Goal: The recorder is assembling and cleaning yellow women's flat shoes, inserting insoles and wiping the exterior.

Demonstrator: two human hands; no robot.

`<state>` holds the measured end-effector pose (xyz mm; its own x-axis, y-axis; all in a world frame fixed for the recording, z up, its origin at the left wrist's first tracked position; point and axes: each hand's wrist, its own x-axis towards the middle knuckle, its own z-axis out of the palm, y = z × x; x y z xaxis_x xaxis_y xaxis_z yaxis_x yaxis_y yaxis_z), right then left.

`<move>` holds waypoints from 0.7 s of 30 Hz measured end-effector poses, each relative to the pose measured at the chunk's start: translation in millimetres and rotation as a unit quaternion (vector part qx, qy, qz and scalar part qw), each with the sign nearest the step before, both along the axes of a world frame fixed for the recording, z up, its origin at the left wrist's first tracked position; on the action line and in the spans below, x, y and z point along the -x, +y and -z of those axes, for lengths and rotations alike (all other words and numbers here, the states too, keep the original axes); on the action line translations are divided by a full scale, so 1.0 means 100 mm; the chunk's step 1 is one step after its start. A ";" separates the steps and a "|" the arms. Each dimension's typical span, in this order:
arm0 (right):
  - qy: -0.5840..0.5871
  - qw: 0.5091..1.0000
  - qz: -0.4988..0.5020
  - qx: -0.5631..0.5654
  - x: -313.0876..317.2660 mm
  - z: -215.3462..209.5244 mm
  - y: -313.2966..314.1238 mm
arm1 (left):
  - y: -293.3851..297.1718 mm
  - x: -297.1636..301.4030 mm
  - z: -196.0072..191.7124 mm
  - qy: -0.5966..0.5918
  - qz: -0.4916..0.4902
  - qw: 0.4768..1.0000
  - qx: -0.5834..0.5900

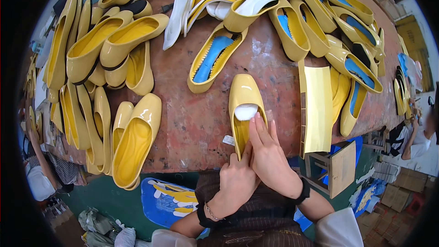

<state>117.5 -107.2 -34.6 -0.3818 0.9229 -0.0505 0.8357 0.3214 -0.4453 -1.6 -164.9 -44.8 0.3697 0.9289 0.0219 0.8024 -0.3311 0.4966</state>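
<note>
Yellow glossy leather marks the flat shoe (244, 98) lying toe-away at the near edge of the reddish worktop (274, 59); a white insole (246, 111) is seen tucked inside it; the heel end is gripped by the left hand (236, 179), closed round its side, while the right hand (270, 153) is laid over the opening with flat fingers pressed into the shoe; a yellow sheet (318, 107) lies just beside it on the right; further yellow shoes (132, 139) are piled to the left.

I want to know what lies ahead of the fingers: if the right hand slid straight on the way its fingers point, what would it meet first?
Probably the white insole pad inside the yellow shoe, just past the right hand.
</note>
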 end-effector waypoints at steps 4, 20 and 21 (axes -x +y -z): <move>0.020 1.000 -0.007 0.001 -0.03 -0.05 -0.11 | 0.02 0.02 -0.01 0.014 0.020 1.000 0.013; -0.188 0.977 0.001 -0.098 0.18 0.37 0.41 | 0.07 0.01 -0.07 0.009 0.027 0.999 0.045; -0.170 0.973 -0.016 -0.155 0.19 0.37 0.43 | 0.09 0.00 -0.09 0.021 0.030 0.998 0.053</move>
